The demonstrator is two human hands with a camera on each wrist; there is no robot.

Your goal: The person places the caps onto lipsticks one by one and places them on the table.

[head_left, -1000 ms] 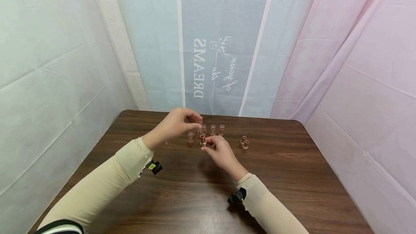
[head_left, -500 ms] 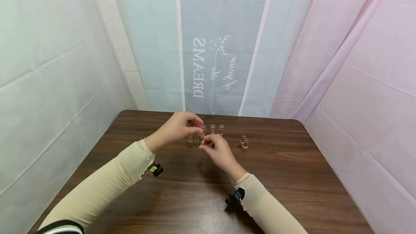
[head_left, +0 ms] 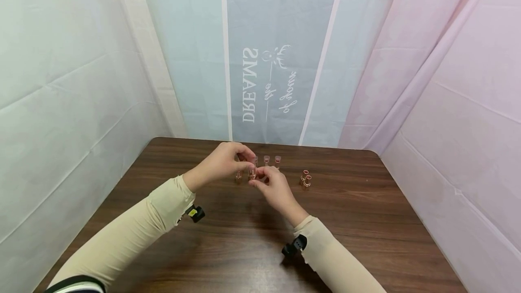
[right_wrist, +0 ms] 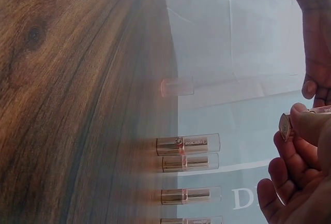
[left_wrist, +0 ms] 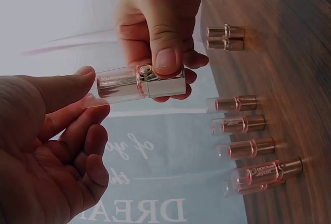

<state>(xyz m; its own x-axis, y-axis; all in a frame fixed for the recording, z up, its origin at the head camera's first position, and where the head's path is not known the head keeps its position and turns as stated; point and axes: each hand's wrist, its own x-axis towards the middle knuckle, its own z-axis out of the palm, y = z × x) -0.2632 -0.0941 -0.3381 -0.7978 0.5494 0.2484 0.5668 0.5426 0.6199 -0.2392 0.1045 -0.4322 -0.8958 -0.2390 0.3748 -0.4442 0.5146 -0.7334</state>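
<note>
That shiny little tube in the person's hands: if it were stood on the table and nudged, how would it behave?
The tube would probably tip easily, being tall and narrow. Its glossy, metal-like surface suggests it is stiff and perhaps a bit slippery. The clear cover looks thin-walled, so it might be light and fairly fragile.

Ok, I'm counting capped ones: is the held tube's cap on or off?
On: the clear cap surrounds the tube up to its collar. Whether fully seated, I cannot tell.

It's a makeshift cloth-walled booth (head_left: 460,116) here, creased pale sheets (head_left: 73,67) closing in both sides, blue curtain (head_left: 281,17) lettered DREAMS hanging behind this wood-grain desk (head_left: 366,220)!
</note>
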